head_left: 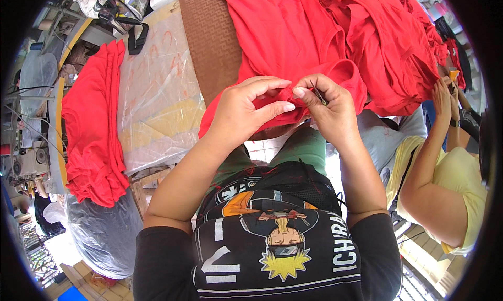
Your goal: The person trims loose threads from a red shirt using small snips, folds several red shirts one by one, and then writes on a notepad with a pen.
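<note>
In front of my body, my left hand [243, 107] is closed on a gathered edge of a red garment [277, 39], with thumb and fingers pinching the cloth. My right hand [332, 109] meets it at the same spot, its thumb and forefinger pressed at the red fabric. A thin dark pointed tool that looks like thread snips [318, 94] shows within the right hand's fingers; most of it is hidden. The rest of the garment spreads away over the table and hangs toward my lap.
More red garments [387, 44] are heaped at the right. A folded red stack [94, 122] lies at the left, beside a plastic-wrapped board [157, 91] and a brown patterned cloth [209, 39]. A sewing machine [31, 162] stands far left. A co-worker in yellow [450, 185] handles red cloth at the right.
</note>
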A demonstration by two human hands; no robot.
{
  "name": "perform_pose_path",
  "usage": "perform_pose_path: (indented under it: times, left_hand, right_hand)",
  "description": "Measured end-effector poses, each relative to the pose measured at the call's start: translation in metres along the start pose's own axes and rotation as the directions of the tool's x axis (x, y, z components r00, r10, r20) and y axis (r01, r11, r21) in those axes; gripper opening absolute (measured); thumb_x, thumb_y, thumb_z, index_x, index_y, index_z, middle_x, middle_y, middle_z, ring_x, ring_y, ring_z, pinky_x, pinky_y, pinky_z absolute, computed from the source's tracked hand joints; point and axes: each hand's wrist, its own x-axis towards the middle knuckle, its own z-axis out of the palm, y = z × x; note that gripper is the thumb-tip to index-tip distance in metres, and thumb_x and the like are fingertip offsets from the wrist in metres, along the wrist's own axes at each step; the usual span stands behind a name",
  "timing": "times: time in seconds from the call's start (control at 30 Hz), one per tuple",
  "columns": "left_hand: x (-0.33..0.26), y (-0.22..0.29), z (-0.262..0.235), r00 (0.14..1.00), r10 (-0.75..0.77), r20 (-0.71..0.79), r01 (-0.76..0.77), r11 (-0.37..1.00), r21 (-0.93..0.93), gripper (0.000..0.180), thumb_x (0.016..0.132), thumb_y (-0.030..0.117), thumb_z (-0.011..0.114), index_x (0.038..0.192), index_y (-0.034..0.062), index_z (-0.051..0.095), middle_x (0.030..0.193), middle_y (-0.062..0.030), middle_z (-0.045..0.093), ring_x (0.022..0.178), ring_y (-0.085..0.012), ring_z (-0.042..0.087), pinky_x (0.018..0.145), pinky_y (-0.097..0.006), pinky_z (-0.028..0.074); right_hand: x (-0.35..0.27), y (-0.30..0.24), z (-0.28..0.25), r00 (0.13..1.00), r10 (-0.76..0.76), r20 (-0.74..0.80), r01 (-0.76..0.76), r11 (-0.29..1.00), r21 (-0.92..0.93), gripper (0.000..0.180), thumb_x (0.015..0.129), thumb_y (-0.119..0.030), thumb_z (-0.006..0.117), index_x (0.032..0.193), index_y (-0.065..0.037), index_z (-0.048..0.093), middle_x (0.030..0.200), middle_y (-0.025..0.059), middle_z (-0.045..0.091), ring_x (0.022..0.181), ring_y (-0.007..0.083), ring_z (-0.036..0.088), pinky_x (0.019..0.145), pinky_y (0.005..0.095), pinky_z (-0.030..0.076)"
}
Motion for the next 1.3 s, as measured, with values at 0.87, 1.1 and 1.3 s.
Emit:
perform_pose_path:
  times: [0.87, 1.1, 1.3]
  left_hand:
    - [0.003, 0.009, -0.001, 0.99, -0.137, -0.024, 0.138, 0.99, 0.031, 0.016, 0.084, 0.014, 0.064, 0.092, 0.0003, 0.067, 0.078, -0.012, 0.068, 0.07, -0.0117, 0.065, 0.064, -0.025, 0.049]
    - [0.003, 0.015, 0.0, 0.991, -0.128, -0.027, 0.129, 0.99, 0.059, 0.016, 0.083, 0.014, 0.065, 0.091, 0.0002, 0.067, 0.075, -0.0112, 0.068, 0.066, -0.0103, 0.063, 0.061, -0.024, 0.049]
    - [0.003, 0.011, 0.001, 0.994, -0.099, -0.055, 0.102, 0.994, 0.049, 0.015, 0.083, 0.014, 0.064, 0.09, 0.0001, 0.066, 0.075, -0.0115, 0.067, 0.065, -0.01, 0.063, 0.061, -0.024, 0.048]
  right_hand:
    - [0.008, -0.031, -0.037, 0.85, -0.323, 0.415, 0.491, 0.771, -0.405, 0.011, 0.079, -0.002, 0.061, 0.089, 0.001, 0.058, 0.075, 0.0102, 0.053, 0.063, 0.0225, 0.056, 0.056, 0.0297, 0.044]
    - [0.01, -0.032, -0.033, 0.848, -0.315, 0.426, 0.498, 0.749, -0.437, 0.01, 0.077, -0.01, 0.062, 0.083, -0.004, 0.056, 0.076, 0.0115, 0.057, 0.071, 0.0321, 0.058, 0.058, 0.0393, 0.043]
    - [0.01, -0.033, -0.033, 0.841, -0.287, 0.459, 0.499, 0.741, -0.449, 0.012, 0.077, -0.001, 0.063, 0.088, -0.001, 0.058, 0.076, 0.0108, 0.055, 0.065, 0.0254, 0.058, 0.058, 0.0309, 0.045]
